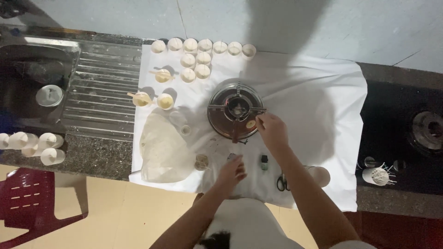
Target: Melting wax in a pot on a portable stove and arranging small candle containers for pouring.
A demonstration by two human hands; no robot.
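Observation:
My right hand (272,130) reaches over the near right rim of a round metal stove (220,121), fingers pinched close to a small yellow piece (250,124) on it; whether it grips anything is unclear. A small metal pot (237,109) with a brown handle sits on the stove's cross-shaped support. My left hand (232,173) rests on the white cloth (318,97) near the counter's front edge, fingers curled around a small grey object (232,157). A small dark bottle (264,162) stands between my two hands.
Several small cream-filled cups (203,57) line the cloth's far edge, three with sticks across them. A clear plastic bag (161,147), a twine roll (201,162), scissors (282,182) and a paper cup (321,175) lie nearby. Steel sink (27,78) left, built-in hob (427,130) right, red chair (32,203) below.

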